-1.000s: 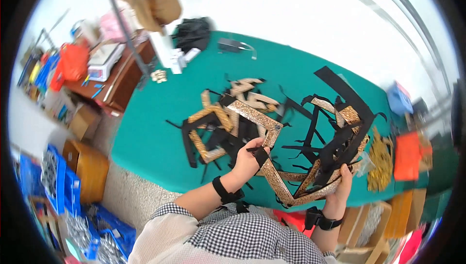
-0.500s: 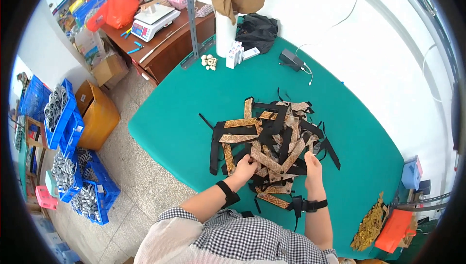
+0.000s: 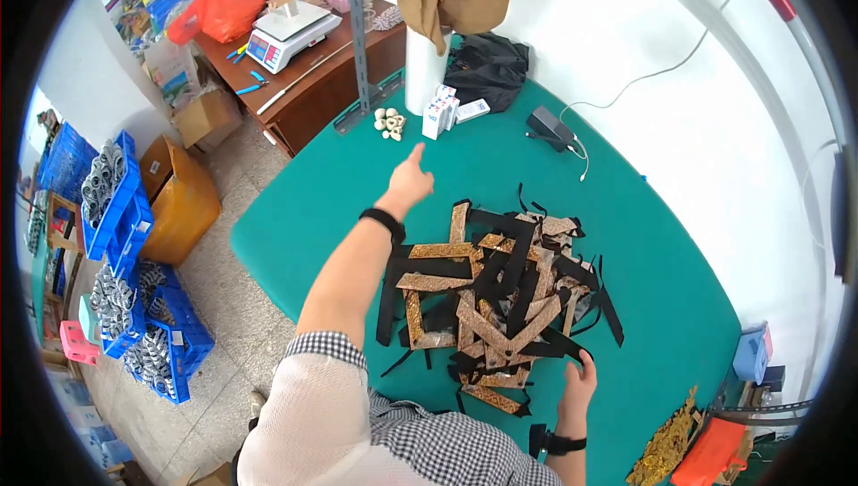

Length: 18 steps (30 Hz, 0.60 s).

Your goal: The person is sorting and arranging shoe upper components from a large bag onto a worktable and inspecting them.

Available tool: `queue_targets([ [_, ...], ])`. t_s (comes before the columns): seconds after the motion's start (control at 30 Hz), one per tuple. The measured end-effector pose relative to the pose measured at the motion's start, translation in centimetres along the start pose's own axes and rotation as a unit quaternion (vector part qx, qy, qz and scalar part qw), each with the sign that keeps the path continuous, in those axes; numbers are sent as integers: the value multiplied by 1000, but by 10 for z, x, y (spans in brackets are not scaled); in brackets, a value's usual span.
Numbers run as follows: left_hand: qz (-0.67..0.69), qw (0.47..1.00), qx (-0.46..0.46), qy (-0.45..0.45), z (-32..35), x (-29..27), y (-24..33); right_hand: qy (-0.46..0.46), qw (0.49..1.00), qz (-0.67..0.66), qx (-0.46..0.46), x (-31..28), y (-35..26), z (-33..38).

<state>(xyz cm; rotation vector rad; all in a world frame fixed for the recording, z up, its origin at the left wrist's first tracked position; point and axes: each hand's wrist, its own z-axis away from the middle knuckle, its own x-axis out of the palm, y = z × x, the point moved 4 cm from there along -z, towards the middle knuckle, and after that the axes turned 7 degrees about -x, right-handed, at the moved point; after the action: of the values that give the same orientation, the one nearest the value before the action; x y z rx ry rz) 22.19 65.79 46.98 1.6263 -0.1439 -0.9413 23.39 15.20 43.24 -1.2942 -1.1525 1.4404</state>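
A heap of black straps (image 3: 512, 264) lies across the middle of the green table, many faced with gold or beige patterned bands (image 3: 431, 283). My left hand (image 3: 410, 185) is stretched out beyond the heap, its index finger extended and nothing seen in it. It is nearest to small white boxes (image 3: 433, 118) and a cluster of cream-coloured round pieces (image 3: 389, 123). By the heap's near right side, my right hand (image 3: 579, 385) has thumb and finger at the end of a black strap (image 3: 561, 343), apparently pinching it. Black bands circle both wrists.
A black adapter (image 3: 550, 129) with a white cable and a black plastic bag (image 3: 490, 71) lie at the back. Gold trim (image 3: 666, 441) is piled at the near right. A scale (image 3: 290, 32) stands on a brown desk. Blue crates (image 3: 179, 330) stand on the floor at left.
My left hand has left the heap and reached forward toward the white boxes. My right hand has drawn back toward me at the heap's right side. The view has shifted slightly.
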Motion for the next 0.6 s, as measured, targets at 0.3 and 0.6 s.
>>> queue_targets([
  [0.3,-13,991,-103,-82,-85,28,4,78,989,-122,19,9,-7,-10],
  [0.6,-12,990,-96,-97,-87,38,2,55,998,-40,-5,24,-22,-24],
])
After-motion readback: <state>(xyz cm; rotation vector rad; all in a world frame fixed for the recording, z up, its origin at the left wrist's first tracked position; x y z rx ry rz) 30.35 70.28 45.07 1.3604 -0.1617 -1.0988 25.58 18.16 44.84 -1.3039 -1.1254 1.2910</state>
